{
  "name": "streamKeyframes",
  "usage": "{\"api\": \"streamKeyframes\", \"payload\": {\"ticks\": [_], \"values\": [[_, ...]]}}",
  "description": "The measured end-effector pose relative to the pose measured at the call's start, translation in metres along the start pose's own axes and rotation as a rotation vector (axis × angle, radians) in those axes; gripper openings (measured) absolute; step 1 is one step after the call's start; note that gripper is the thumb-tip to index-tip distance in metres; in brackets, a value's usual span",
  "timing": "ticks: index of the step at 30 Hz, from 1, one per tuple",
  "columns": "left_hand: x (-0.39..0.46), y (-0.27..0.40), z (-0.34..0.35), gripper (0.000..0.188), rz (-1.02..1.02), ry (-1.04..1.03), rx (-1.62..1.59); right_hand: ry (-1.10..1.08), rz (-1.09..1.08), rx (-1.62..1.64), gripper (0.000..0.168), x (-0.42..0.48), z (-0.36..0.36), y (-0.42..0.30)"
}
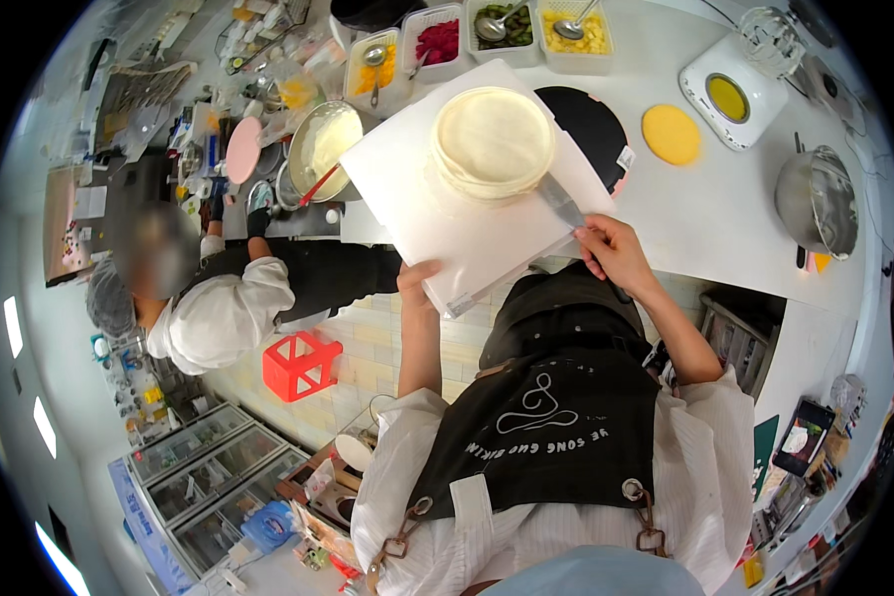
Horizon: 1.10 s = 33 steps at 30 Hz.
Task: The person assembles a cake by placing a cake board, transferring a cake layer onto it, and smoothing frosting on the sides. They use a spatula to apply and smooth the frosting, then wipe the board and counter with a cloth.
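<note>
A round cake covered in pale cream (495, 141) stands on a white square board (402, 179). My left hand (419, 281) grips the board's near left corner, thumb on top. By the near right edge, my right hand (612, 249) holds a metal spatula (562, 203), its blade lying on the board beside the cake's base; the dark handle points down under the palm. Partly hidden behind the board is a black round turntable (585, 130). A yellow round sponge layer (671, 134) lies on the table to the right.
Fruit tubs (432, 45) line the far side. A steel bowl of cream (328, 145) with a red-handled tool stands left; a white scale (737, 89) and mixer bowl (816, 201) are right. A co-worker (223, 305) works at left, near a red stool (299, 365).
</note>
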<state>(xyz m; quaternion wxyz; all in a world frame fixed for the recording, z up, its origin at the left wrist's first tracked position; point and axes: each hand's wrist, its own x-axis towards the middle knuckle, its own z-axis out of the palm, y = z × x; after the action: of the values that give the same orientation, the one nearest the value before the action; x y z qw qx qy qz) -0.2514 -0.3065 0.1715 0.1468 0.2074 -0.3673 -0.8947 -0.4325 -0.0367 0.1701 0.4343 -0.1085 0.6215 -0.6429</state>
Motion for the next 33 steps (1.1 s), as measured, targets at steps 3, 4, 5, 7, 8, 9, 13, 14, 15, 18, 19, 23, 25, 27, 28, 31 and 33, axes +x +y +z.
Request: {"api": "streamKeyframes", "payload": {"ticks": [3, 4, 5, 7, 8, 9, 13, 14, 15, 18, 19, 23, 25, 27, 28, 31, 33], "values": [[0.002, 0.003, -0.007, 0.076, -0.031, 0.033, 0.035, 0.012, 0.004, 0.007, 0.018, 0.0, -0.002, 0.003], [0.003, 0.005, -0.008, 0.076, -0.038, 0.036, 0.036, 0.012, 0.007, 0.013, 0.018, 0.0, -0.003, 0.004], [0.005, 0.005, -0.008, 0.076, -0.043, 0.039, 0.036, 0.011, 0.011, 0.019, 0.019, -0.001, -0.005, 0.004], [0.007, 0.009, -0.003, 0.076, -0.051, 0.028, 0.017, 0.006, 0.017, 0.021, 0.018, 0.0, -0.009, 0.003], [0.007, 0.011, 0.001, 0.075, -0.053, 0.018, 0.001, 0.003, 0.021, 0.021, 0.018, -0.001, -0.011, 0.003], [0.008, 0.013, 0.004, 0.075, -0.053, 0.01, -0.013, 0.001, 0.016, 0.026, 0.018, -0.001, -0.012, 0.003], [0.011, 0.019, 0.0, 0.075, -0.083, -0.018, -0.016, 0.02, 0.013, 0.031, 0.017, -0.002, -0.021, 0.005], [0.012, 0.021, -0.002, 0.075, -0.091, -0.019, -0.011, 0.032, 0.017, 0.029, 0.016, -0.002, -0.023, 0.005], [0.012, 0.021, -0.004, 0.074, -0.098, -0.018, -0.008, 0.042, 0.024, 0.025, 0.016, -0.002, -0.025, 0.005], [0.013, 0.023, -0.014, 0.073, -0.088, 0.028, 0.041, 0.069, 0.044, 0.024, 0.016, -0.002, -0.033, 0.004], [0.014, 0.025, -0.016, 0.072, -0.087, 0.013, 0.052, 0.076, 0.051, 0.03, 0.015, -0.002, -0.038, 0.006], [0.022, 0.028, -0.024, 0.071, -0.098, -0.036, 0.107, 0.093, 0.038, -0.029, 0.017, 0.004, -0.061, 0.022], [0.024, 0.029, -0.024, 0.071, -0.108, -0.034, 0.12, 0.112, 0.049, -0.024, 0.016, 0.004, -0.066, 0.021], [0.025, 0.029, -0.022, 0.07, -0.118, -0.018, 0.108, 0.126, 0.053, -0.023, 0.014, 0.004, -0.069, 0.02], [0.025, 0.03, -0.02, 0.07, -0.118, -0.011, 0.107, 0.129, 0.053, -0.024, 0.014, 0.004, -0.07, 0.019], [0.022, 0.034, -0.019, 0.072, -0.128, 0.006, 0.102, 0.125, 0.037, -0.054, 0.014, 0.007, -0.076, 0.023], [0.023, 0.038, -0.025, 0.073, -0.148, 0.008, 0.092, 0.122, 0.032, -0.062, 0.014, 0.01, -0.079, 0.027]]}}
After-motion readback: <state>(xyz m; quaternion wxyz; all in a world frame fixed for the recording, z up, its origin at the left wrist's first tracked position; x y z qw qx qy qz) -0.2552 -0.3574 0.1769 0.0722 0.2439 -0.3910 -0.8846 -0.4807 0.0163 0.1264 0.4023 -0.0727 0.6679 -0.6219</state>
